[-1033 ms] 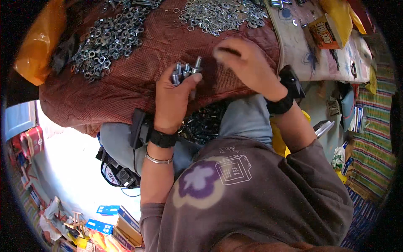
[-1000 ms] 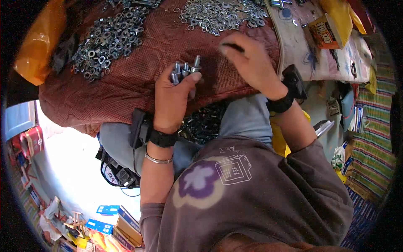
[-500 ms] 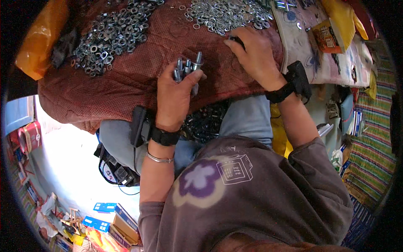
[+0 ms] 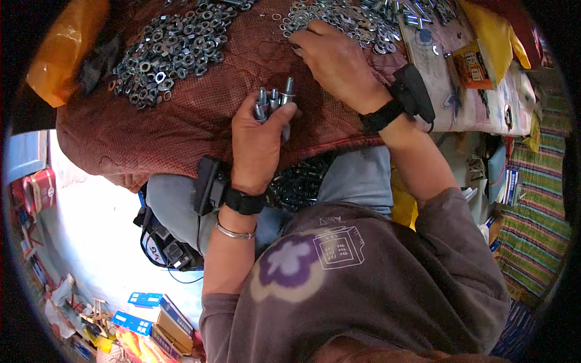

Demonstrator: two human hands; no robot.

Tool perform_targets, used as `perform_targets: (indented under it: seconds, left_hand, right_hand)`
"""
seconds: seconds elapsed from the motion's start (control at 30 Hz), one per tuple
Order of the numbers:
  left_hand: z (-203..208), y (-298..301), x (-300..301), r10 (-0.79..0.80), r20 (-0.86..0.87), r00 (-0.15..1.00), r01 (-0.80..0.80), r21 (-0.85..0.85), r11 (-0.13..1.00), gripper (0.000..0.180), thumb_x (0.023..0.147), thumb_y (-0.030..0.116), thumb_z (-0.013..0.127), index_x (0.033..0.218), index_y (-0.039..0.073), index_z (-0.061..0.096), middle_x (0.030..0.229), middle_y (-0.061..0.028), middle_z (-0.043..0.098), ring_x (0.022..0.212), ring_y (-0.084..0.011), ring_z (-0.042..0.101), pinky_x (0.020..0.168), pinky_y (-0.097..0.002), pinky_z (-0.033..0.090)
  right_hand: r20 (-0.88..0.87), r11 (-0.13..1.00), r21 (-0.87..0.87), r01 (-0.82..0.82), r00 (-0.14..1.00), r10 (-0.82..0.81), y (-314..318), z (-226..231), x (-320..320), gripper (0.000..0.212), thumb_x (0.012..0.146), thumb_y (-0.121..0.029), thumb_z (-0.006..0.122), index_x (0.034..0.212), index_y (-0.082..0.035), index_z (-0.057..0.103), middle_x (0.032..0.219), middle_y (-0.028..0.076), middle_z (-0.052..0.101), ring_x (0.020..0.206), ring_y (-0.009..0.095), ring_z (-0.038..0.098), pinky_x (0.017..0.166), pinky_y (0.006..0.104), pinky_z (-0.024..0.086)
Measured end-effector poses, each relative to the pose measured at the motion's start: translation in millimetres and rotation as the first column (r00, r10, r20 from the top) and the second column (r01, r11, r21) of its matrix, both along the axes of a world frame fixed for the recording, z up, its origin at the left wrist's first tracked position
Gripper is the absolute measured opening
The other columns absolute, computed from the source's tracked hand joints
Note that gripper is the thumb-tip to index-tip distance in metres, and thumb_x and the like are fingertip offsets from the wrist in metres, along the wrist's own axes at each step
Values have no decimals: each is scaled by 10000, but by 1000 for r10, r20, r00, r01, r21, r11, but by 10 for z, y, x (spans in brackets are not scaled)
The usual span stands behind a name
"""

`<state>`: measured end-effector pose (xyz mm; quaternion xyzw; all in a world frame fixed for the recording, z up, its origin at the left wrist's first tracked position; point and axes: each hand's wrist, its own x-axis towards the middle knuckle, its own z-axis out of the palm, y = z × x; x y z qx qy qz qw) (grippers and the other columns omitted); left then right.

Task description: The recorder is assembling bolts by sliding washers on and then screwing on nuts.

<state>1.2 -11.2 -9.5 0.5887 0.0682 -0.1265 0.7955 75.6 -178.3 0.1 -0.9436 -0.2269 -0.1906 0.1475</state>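
My left hand [image 4: 256,148] is closed around several silvery bolts [image 4: 274,100], whose threaded ends point up past the thumb and fingers. The rightmost bolt has a flat washer around its shank. My right hand [image 4: 342,68] reaches over the near left edge of a heap of washers [image 4: 375,27], its fingers bent and drawn together. What lies between those fingertips is hidden. Left of both hands, a heap of hex nuts [image 4: 175,57] is spread on the brown-red cloth [image 4: 206,124].
More bolts [image 4: 417,15] lie at the far right on a pale cloth [image 4: 445,109], near an orange packet [image 4: 471,65] and a yellow bag [image 4: 499,36]. An orange plastic bag [image 4: 63,54] hangs at the left. Dark parts [image 4: 299,181] fill the space between my knees.
My right hand has shifted left and slightly farther away, along the washer heap's near edge. The left hand keeps its hold on the bolts, appearing slightly farther right.
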Motion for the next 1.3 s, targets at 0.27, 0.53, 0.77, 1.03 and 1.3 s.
perform_targets:
  seconds: [0.27,0.53,0.77,1.03,1.3]
  left_hand:
    - [10,1,11,-13,15,1000,12,44,999,71,795,46,628,821,42,562,677,36,551,565,-31,461,495,-193,372]
    - [66,-1,-8,-124,142,982,71,330,941,100,763,26,632,830,-2,563,672,22,540,614,-57,452,567,-235,399]
    - [30,-62,-73,-241,228,943,124,431,894,115,744,17,634,819,-12,553,663,20,531,613,-66,446,564,-245,399]
    - [23,-39,-49,-190,25,981,184,147,972,89,783,40,635,822,36,556,646,45,509,542,-20,429,479,-190,355]
    - [23,18,-30,-213,-24,977,214,145,966,178,768,66,663,910,28,562,712,36,545,597,-36,468,528,-199,388]
  right_hand:
    - [-114,981,195,-17,993,40,-34,130,-141,146,783,-137,555,866,-26,603,828,159,588,765,326,583,649,381,474]
    - [-563,824,552,124,785,258,1,264,-526,182,812,-113,598,933,23,597,852,57,616,823,94,550,752,251,440]
    - [-597,784,576,233,775,208,-50,83,-782,181,810,-106,590,933,28,589,812,61,582,756,79,506,659,250,415]
    - [-169,964,133,232,963,-209,-383,101,-551,181,778,-125,598,929,-26,593,866,155,581,816,341,565,713,373,449]
    - [-448,896,416,157,892,52,-323,209,-574,201,809,-136,602,970,-17,581,802,57,579,670,157,549,622,293,442]
